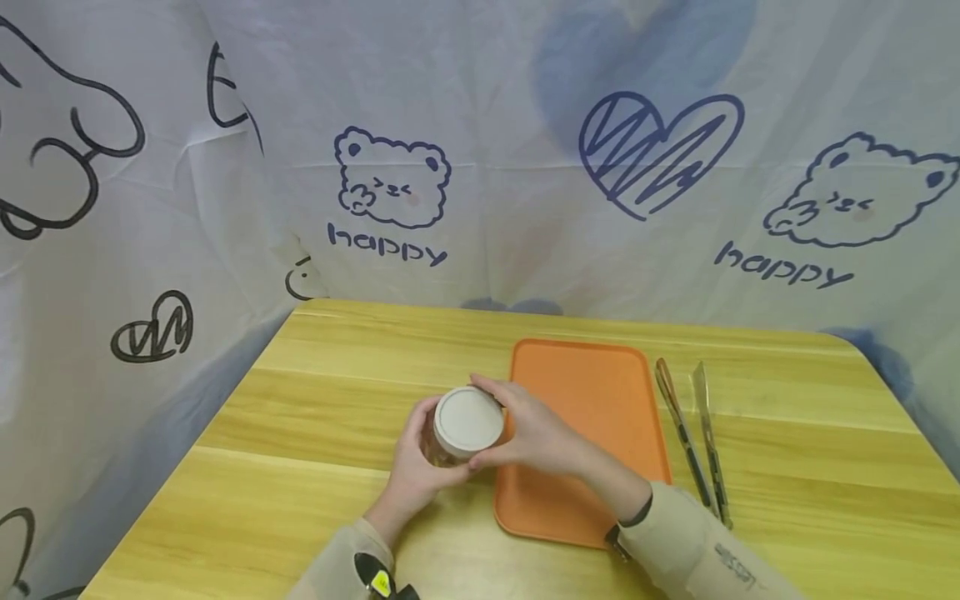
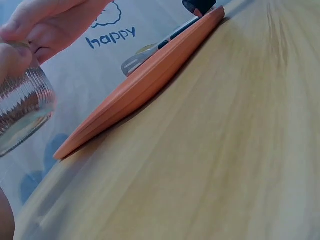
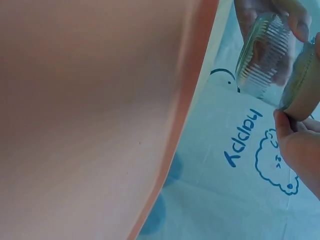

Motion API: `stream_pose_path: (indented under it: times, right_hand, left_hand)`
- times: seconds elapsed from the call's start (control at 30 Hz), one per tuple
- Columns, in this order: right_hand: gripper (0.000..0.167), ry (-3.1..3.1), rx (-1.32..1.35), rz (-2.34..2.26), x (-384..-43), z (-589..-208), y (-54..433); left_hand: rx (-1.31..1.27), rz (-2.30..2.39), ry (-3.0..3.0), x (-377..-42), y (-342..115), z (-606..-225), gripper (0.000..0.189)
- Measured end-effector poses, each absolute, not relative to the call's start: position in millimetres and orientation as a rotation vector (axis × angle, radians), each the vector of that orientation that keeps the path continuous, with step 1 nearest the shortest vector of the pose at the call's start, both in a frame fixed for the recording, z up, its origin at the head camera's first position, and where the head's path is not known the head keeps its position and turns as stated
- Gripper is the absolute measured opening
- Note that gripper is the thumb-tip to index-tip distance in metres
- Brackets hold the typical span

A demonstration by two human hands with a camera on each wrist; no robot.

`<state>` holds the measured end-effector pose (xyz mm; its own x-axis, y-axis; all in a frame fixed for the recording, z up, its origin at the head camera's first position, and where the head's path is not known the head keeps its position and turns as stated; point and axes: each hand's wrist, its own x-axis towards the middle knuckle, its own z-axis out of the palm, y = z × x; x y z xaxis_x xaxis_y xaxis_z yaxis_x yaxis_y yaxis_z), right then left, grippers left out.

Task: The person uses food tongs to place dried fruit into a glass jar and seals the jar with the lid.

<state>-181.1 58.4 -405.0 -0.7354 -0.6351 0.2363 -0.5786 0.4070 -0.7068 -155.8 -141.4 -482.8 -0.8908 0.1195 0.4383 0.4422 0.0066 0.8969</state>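
A ribbed clear glass jar (image 3: pixel 262 57) with a round off-white lid (image 1: pixel 469 419) is held up off the table, just left of the orange tray. My left hand (image 1: pixel 415 467) grips the jar's body from the left, its thumb at the front. From the right, my right hand (image 1: pixel 536 429) pinches the lid's edge between thumb and fingers. In the left wrist view the glass jar (image 2: pixel 25 107) hangs upright but tilted, its base above the tabletop. Reddish patches show through the ribbed glass; whether they are fingers or contents I cannot tell.
An orange tray (image 1: pixel 581 375) lies on the wood-grain table (image 1: pixel 300 417), under my right forearm. Right of it are two long utensils, one with a brown end (image 1: pixel 666 383) and one with a flat pale metal end (image 1: pixel 701 392). A printed cloth (image 1: pixel 510 208) hangs behind the table.
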Motion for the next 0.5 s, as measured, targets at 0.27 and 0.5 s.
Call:
stream_pose_path:
  times: [0.27, 0.5]
  right_hand:
    - [0.088, 2.556, -1.183, -1.207, -182.0, -401.3, 69.4]
    - [0.077, 2.560, -1.167, -1.200, -180.5, -391.7, 88.1]
  left_hand:
    - [-0.322, -2.098, -2.172, -159.2, -140.3, -482.9, 0.088]
    - [-0.211, -2.122, -2.247, -163.9, -141.7, -485.8, 0.087]
